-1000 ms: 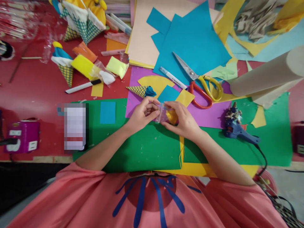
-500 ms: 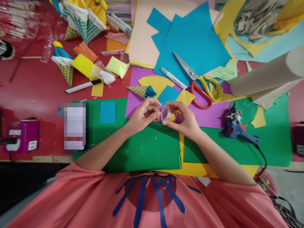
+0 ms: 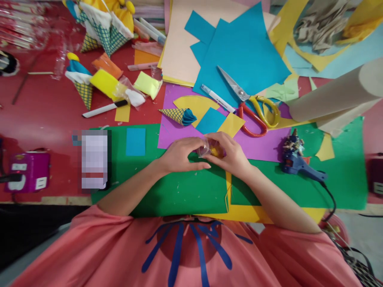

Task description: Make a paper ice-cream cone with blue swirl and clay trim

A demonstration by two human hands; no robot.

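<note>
My right hand (image 3: 229,153) pinches a small clear plastic bag (image 3: 204,148) with something yellow (image 3: 217,150) inside; what the yellow stuff is I cannot make out. At the bag's left end is my left hand (image 3: 182,155), its thumb stretched out below and well apart from the fingers. Those fingertips reach to the bag's edge, and whether they touch it is unclear. Just beyond my hands lies a small checked paper cone (image 3: 172,115) with a pleated blue piece in its mouth. Blue and yellow paper pieces (image 3: 212,120) rest beside it on a purple sheet (image 3: 260,145).
Scissors (image 3: 243,95) and a white marker (image 3: 218,98) lie on paper ahead. To the right are a blue glue gun (image 3: 302,165) with a cord and a paper roll (image 3: 335,91). Clay packs (image 3: 106,83), finished cones (image 3: 82,85) and a blurred-out phone-like object (image 3: 94,159) are at left.
My left hand's fingers have spread from a curled pinch, with the thumb swinging down and away. The bag in my right hand has tilted and shifted slightly left.
</note>
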